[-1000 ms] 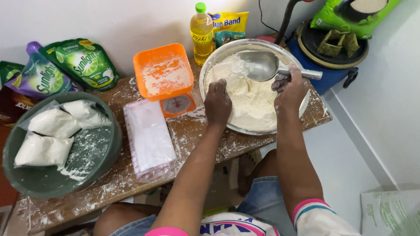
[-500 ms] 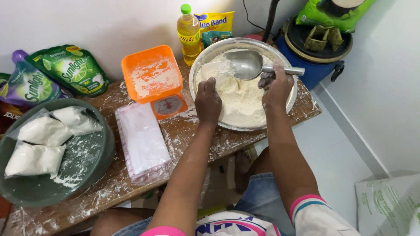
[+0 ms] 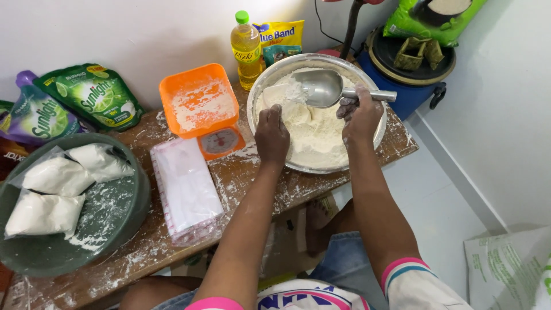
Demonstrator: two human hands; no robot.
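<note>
A wide metal bowl (image 3: 373, 140) of white flour sits on the floury wooden table (image 3: 252, 178). My right hand (image 3: 360, 116) grips the handle of a metal scoop (image 3: 319, 86), whose cup holds flour over the bowl's far side. My left hand (image 3: 271, 135) is inside the bowl with its fingers closed on what looks like a small clear plastic bag (image 3: 275, 95), which lies on the flour. The scoop's tip is right beside that bag.
An orange kitchen scale (image 3: 201, 106) and a stack of clear bags (image 3: 186, 189) lie left of the bowl. A green basin (image 3: 123, 215) with filled flour bags is at far left. A yellow oil bottle (image 3: 245, 49) and pouches line the wall. A blue container (image 3: 402, 86) stands at right.
My right hand has taken the scoop's handle and brought the scoop, with flour in it, toward my left hand. My left hand has stayed in the flour.
</note>
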